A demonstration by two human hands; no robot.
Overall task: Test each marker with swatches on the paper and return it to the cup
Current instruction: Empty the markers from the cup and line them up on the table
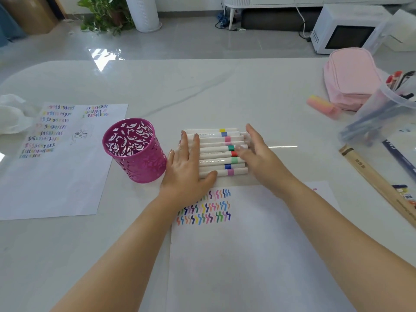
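Several white markers (217, 152) with coloured bands lie side by side in a flat row at the table's centre. My left hand (186, 167) rests flat on their left ends, fingers spread. My right hand (258, 152) presses flat against their right ends, fingers apart. Neither hand grips a marker. Left of the row, the magenta cut-out cup (132, 152) stands upright and looks empty. A white paper (247, 255) lies just in front of the markers, with three rows of coloured swatches (204, 209) near its top edge.
A second sheet (56, 158) covered in swatches lies at the left. At the right are a pink pencil case (351, 79), a pink eraser (323, 106), a clear tub of pens (387, 109) and wooden rulers (378, 185). A white tissue (11, 115) sits far left.
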